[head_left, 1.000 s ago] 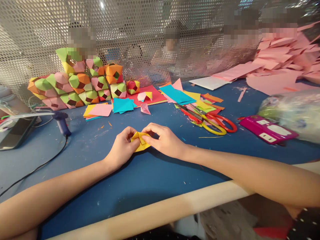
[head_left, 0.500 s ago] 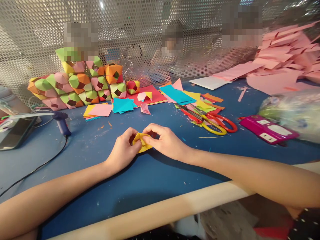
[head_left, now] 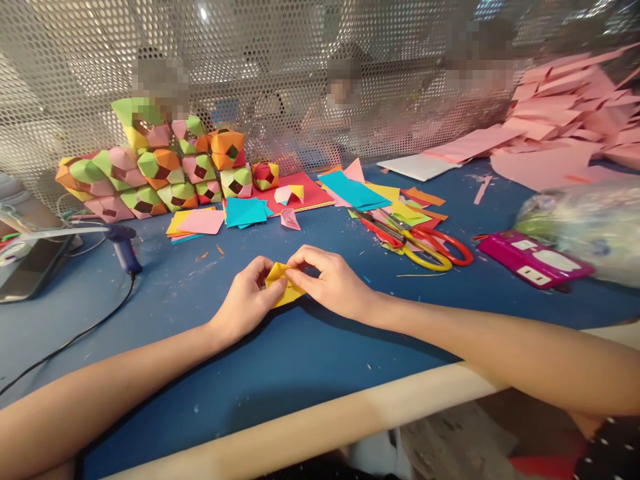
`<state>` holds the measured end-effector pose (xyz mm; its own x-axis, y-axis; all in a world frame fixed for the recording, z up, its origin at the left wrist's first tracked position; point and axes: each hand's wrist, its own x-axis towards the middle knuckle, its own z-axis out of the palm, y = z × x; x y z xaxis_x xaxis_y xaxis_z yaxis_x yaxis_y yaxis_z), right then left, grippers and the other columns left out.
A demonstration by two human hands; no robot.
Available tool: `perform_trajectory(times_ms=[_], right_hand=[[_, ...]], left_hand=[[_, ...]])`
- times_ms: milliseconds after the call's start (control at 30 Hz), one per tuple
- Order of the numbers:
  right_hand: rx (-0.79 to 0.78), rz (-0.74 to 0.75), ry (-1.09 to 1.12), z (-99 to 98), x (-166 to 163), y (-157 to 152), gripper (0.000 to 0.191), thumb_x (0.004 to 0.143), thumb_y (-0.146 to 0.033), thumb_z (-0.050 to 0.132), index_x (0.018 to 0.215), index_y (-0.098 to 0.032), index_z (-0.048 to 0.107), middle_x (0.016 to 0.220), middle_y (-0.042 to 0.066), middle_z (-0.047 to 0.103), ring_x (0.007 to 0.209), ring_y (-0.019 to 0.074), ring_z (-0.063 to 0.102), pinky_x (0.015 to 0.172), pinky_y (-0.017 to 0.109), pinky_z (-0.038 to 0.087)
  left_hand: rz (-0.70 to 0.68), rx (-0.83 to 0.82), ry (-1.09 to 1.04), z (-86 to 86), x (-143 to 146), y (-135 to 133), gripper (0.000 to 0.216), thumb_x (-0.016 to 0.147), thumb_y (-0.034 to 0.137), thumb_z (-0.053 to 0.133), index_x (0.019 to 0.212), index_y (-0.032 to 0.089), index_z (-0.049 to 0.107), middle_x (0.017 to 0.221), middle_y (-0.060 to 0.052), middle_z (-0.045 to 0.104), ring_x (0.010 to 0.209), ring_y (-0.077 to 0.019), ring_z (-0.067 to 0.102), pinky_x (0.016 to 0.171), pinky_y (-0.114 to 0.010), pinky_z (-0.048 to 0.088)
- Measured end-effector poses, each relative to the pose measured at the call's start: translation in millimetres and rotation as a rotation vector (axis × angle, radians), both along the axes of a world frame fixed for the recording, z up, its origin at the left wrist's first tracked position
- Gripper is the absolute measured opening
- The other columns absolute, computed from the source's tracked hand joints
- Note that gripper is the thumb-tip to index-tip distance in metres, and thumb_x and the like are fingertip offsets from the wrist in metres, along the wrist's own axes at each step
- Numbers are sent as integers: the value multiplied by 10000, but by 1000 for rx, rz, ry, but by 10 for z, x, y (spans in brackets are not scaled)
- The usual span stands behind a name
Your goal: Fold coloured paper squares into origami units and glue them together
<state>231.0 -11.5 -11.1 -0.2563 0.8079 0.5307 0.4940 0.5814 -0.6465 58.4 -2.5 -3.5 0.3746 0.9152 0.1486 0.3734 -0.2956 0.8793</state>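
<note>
A small yellow piece of folded paper (head_left: 286, 293) is held just above the blue table, between both hands. My left hand (head_left: 249, 293) pinches its left side, thumb lying on top. On the other side my right hand (head_left: 336, 281) grips the upper right edge between thumb and forefinger. Creases and a raised flap show in the paper; the fingers underneath are hidden. Beyond the hands lie a small folded pink paper piece (head_left: 290, 219), blue paper squares (head_left: 246, 212) and a stack of pink and yellow squares (head_left: 201, 221).
Scissors with red and yellow handles (head_left: 425, 250) lie right of centre near a magenta power strip (head_left: 537, 257). At left stands a glue gun (head_left: 124, 247) with its cord. Folded paper balls (head_left: 160, 167) are stacked along the perforated metal screen (head_left: 280, 40). Pink paper strips (head_left: 575, 107) pile up at back right.
My right thumb has shifted slightly up and left on the yellow paper, whose raised flap looks different. Both hands stay in nearly the same place.
</note>
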Motion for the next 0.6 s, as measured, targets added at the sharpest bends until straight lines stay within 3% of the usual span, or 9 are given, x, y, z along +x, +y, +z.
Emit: perform_trajectory(times_ms=[267, 600], right_hand=[[17, 73, 19, 28, 1, -7, 65, 846, -169, 522, 805, -177, 572, 789, 12, 588, 741, 125, 558, 705, 254, 440], [206, 21, -69, 2, 7, -11, 108, 871, -190, 530, 768, -178, 556, 731, 3, 592, 693, 120, 540, 699, 270, 404]], left_hand=[[0, 29, 42, -52, -4, 34, 77, 785, 246, 526, 779, 173, 502, 690, 37, 501, 633, -99, 452, 559, -201, 369], [-35, 106, 133, -54, -9, 6, 38, 769, 216, 511, 780, 179, 515, 682, 46, 516, 626, -95, 461, 557, -191, 364]])
